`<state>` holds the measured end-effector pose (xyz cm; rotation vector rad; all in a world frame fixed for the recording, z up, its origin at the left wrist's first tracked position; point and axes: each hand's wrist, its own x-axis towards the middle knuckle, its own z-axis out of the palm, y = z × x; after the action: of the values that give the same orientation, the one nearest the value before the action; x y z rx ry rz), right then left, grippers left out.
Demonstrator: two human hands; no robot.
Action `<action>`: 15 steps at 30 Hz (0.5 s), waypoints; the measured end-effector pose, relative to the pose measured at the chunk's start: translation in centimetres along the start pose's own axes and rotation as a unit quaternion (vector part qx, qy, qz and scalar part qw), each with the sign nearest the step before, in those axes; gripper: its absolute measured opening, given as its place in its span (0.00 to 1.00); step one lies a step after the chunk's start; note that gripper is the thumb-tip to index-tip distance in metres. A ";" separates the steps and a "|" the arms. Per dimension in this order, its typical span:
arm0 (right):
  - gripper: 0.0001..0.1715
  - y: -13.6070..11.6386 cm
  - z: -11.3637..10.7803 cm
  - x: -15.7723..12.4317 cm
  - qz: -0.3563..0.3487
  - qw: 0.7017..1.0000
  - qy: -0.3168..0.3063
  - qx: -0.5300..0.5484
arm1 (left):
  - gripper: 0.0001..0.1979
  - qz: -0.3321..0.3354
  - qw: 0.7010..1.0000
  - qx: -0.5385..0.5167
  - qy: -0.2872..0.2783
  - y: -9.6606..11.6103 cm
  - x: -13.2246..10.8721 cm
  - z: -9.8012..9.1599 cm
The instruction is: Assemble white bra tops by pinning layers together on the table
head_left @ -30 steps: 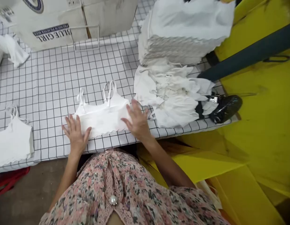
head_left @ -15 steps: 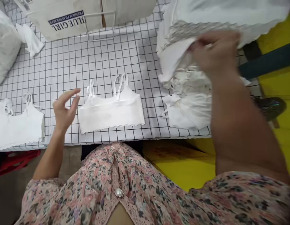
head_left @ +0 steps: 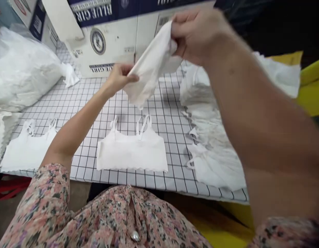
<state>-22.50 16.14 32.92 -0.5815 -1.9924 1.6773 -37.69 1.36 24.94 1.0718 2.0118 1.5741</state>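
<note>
Between my two hands a white bra top (head_left: pixel 149 65) hangs in the air above the table, partly folded and a little blurred. My right hand (head_left: pixel 198 34) grips its upper right end, and my left hand (head_left: pixel 123 77) pinches its left edge. Below, another white bra top (head_left: pixel 132 151) lies flat near the table's front edge, straps pointing away from me. To its left, a third bra top (head_left: pixel 26 148) lies partly behind my left forearm. On the right, a heap of white bra tops (head_left: pixel 216 165) is partly covered by my right arm.
Printed cardboard boxes (head_left: pixel 97 62) stand along the back of the grid-patterned tablecloth (head_left: pixel 89 162). At the left is a clear plastic bag (head_left: pixel 27 69) full of white garments. Yellow material (head_left: pixel 311 89) shows at the right.
My right hand has lifted a bra top off the right-hand pile and brought it leftward. My left hand has moved forward and right and taken hold of it. The view has tilted up.
</note>
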 end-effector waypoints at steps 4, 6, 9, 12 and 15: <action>0.20 2.1 2.3 3.2 0.011 1.000 -0.029 -0.002 | 0.06 -0.017 0.995 -0.081 -0.052 -3.3 -0.7 -3.6; 0.15 3.5 2.5 4.5 0.024 0.998 -0.054 -0.008 | 0.12 -0.037 0.993 -0.107 -0.029 -4.6 -1.1 -5.6; 0.15 5.3 2.1 5.5 0.065 0.991 -0.116 -0.022 | 0.18 -0.065 0.986 -0.151 0.004 -6.0 -1.2 -8.2; 0.17 6.8 1.4 5.9 0.120 0.975 -0.185 -0.035 | 0.18 -0.092 0.976 -0.193 0.035 -7.2 -1.0 -9.9; 0.13 8.0 1.0 5.8 0.144 0.975 -0.169 -0.008 | 0.18 -0.115 0.972 -0.198 0.048 -8.4 -1.2 -10.7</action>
<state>-27.59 20.08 25.31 -0.6517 -2.2440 2.0507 -47.04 -7.29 20.19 0.5995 1.7020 1.8230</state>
